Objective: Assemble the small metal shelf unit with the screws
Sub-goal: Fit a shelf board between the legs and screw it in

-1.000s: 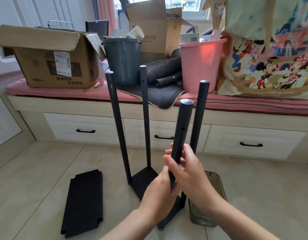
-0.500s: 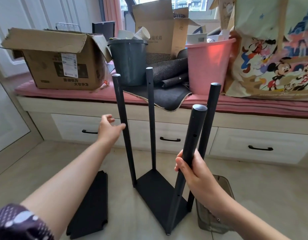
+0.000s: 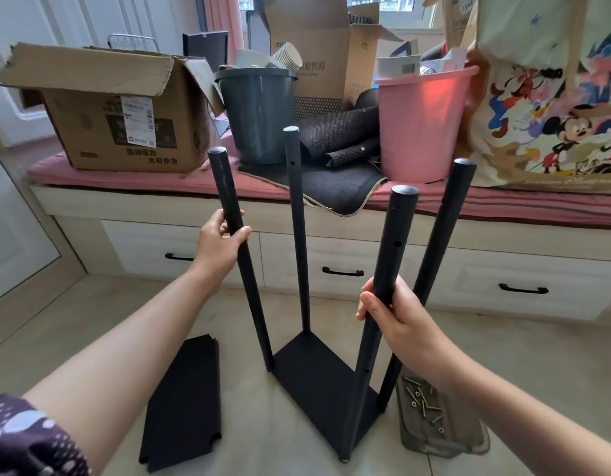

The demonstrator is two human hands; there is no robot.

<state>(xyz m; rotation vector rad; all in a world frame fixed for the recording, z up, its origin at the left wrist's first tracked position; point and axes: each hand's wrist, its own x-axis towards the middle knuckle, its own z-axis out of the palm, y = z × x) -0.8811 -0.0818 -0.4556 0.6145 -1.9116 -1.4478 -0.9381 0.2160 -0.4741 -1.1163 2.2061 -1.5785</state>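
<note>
The black metal shelf unit stands on the floor: a bottom shelf plate (image 3: 317, 376) with four upright round poles. My left hand (image 3: 218, 243) grips the front left pole (image 3: 228, 201) near its top. My right hand (image 3: 396, 314) grips the front right pole (image 3: 396, 242) about halfway up. The back left pole (image 3: 297, 218) and back right pole (image 3: 444, 235) stand free. Loose black shelf plates (image 3: 183, 403) lie flat on the floor to the left. A clear tray (image 3: 444, 444) holding several screws (image 3: 424, 403) sits to the right of the unit.
A low window bench with drawers (image 3: 341, 266) runs behind the unit. On its pink cushion stand a cardboard box (image 3: 118, 111), a grey bucket (image 3: 259, 111), a pink bucket (image 3: 420, 121), dark mats (image 3: 335, 139) and a cartoon-print bag (image 3: 554, 104).
My left hand left the front right pole, reached across and took hold of the front left pole. My right hand stays gripped on the front right pole.
</note>
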